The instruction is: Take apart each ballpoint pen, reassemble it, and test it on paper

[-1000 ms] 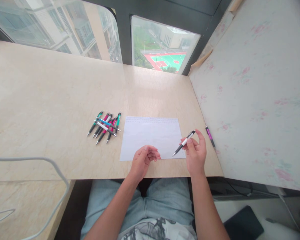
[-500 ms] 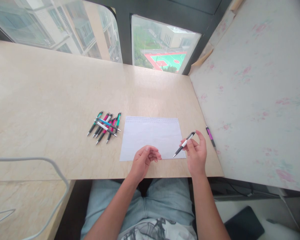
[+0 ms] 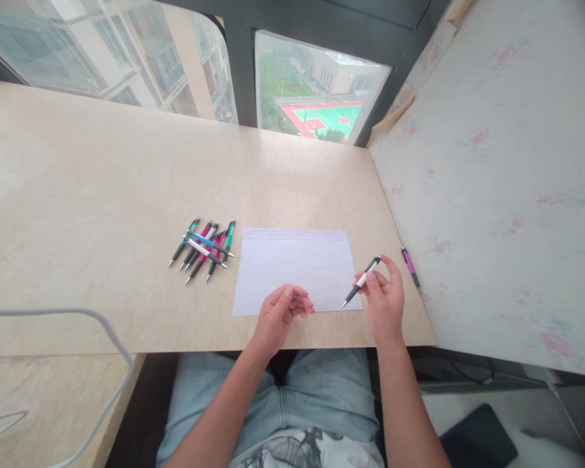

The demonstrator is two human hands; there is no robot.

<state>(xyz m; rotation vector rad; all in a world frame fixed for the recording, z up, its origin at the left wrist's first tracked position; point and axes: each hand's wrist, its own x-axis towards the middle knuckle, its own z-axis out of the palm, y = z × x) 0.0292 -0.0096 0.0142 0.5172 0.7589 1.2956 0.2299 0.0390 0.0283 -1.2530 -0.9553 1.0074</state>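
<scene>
My right hand is closed on a white ballpoint pen with a black grip, tilted tip-down over the paper's lower right corner. Its index finger reaches the pen's button end. Over the lower edge of the white sheet of paper is my left hand, loosely curled, fingers a little apart and nothing in them. Rows of small writing run along the top of the sheet. Left of the paper, several pens with pink, green, blue and white barrels lie crossed in a pile.
A purple pen lies by the flowered wall at the right. A grey cable loops over the desk's front left. Windows stand behind the beige desk. Below right is a dark flat object.
My right hand has shifted very slightly to the right with the pen. The left hand, paper and piled pens stay put.
</scene>
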